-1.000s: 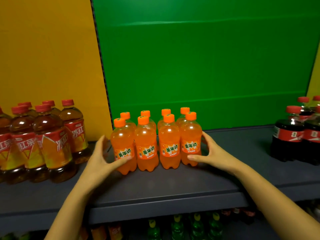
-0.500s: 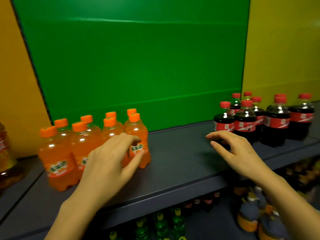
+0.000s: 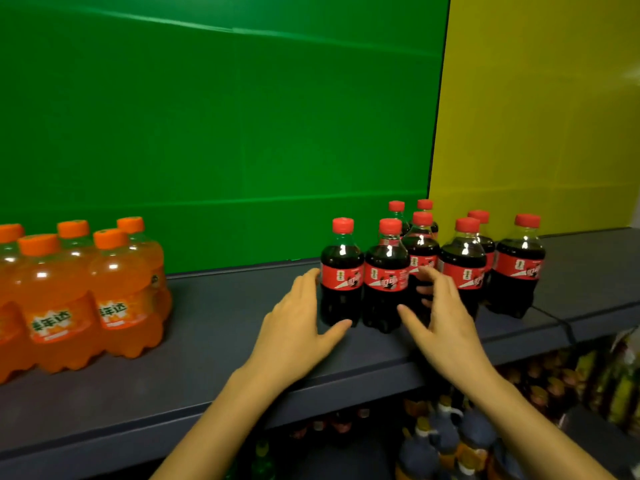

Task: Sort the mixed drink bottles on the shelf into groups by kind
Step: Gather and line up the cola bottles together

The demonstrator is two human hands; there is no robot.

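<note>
Hands (image 3: 298,323) (image 3: 445,323) at cola bottles (image 3: 386,271)

Orange soda bottles (image 3: 121,292): the group runs off the left edge, so its count cannot be told.
Rear cola bottles (image 3: 397,206): behind the front row; only red caps and necks show.
Middle cola bottle (image 3: 420,249): lower half covered by the right hand (image 3: 446,320).
Cola labels (image 3: 386,277): print too blurred to read.
Lower shelf bottles (image 3: 443,434): dark, blurred, kinds unclear.
</note>
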